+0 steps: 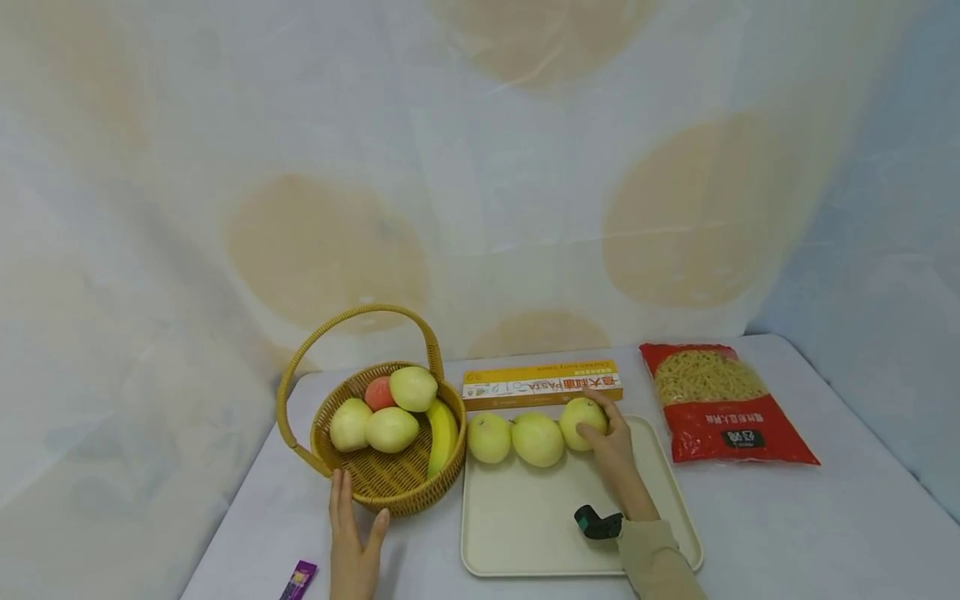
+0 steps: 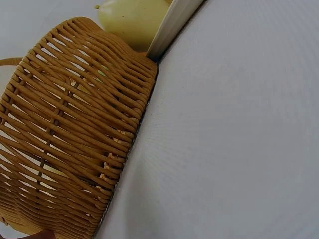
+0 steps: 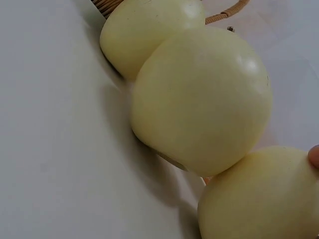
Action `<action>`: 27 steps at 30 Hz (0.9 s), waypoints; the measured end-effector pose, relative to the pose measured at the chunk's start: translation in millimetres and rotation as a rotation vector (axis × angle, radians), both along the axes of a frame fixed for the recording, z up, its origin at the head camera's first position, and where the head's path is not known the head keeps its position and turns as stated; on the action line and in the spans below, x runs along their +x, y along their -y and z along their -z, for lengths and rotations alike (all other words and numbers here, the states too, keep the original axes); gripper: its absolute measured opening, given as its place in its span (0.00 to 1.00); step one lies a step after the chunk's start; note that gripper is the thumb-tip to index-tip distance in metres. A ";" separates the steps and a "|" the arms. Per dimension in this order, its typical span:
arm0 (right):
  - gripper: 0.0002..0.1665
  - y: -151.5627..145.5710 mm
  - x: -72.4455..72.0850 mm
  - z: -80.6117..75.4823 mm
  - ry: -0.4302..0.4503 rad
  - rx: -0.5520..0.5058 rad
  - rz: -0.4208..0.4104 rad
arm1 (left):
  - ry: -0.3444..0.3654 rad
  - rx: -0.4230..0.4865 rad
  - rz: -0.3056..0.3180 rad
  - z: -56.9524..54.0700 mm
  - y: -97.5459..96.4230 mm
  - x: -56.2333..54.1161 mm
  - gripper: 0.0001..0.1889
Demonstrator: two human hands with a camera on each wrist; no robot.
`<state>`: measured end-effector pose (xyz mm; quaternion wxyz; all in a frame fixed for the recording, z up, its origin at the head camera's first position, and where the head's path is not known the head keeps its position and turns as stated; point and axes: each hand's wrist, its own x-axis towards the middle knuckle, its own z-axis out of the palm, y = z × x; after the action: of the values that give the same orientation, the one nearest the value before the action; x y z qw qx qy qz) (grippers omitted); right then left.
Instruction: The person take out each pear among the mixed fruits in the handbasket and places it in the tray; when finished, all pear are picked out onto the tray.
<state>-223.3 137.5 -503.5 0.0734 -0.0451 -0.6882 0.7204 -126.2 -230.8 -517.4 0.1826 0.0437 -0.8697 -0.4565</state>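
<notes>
At the tray's far right corner, my right hand (image 1: 611, 446) holds a pale yellow-green pear (image 1: 582, 423) between its thumb and fingers. Two more pears, a middle one (image 1: 537, 439) and a left one (image 1: 489, 437), sit beside it in a row along the back of the cream tray (image 1: 570, 533). In the right wrist view, the held pear (image 3: 261, 199) lies against the middle pear (image 3: 202, 99). My left hand (image 1: 352, 542) is at the near left side of the wicker basket (image 1: 408, 500), fingers straight and fingertips right at the rim.
Inside the basket lie several pears (image 1: 393, 429), a red fruit (image 1: 378, 393) and a banana (image 1: 442, 437); its tall handle (image 1: 288, 375) arches over the left side. A pasta box (image 1: 540, 384) lies behind the tray, a red pasta bag (image 1: 727, 408) rightward, a purple packet (image 1: 299, 581) front left.
</notes>
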 end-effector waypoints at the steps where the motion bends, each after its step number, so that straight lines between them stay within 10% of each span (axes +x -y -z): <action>1: 0.37 0.1 0.1 -0.4 0.004 0.003 -0.003 | -0.003 -0.001 -0.001 0.5 0.2 0.2 0.43; 27: 0.33 -5.9 2.6 -23.8 -0.120 -0.104 0.113 | 0.002 -0.030 -0.002 -1.4 -0.7 -0.4 0.43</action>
<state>-220.7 143.4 -479.7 0.1524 -0.0445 -0.6406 0.7513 -126.6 -230.1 -516.0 0.1827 0.0423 -0.8767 -0.4430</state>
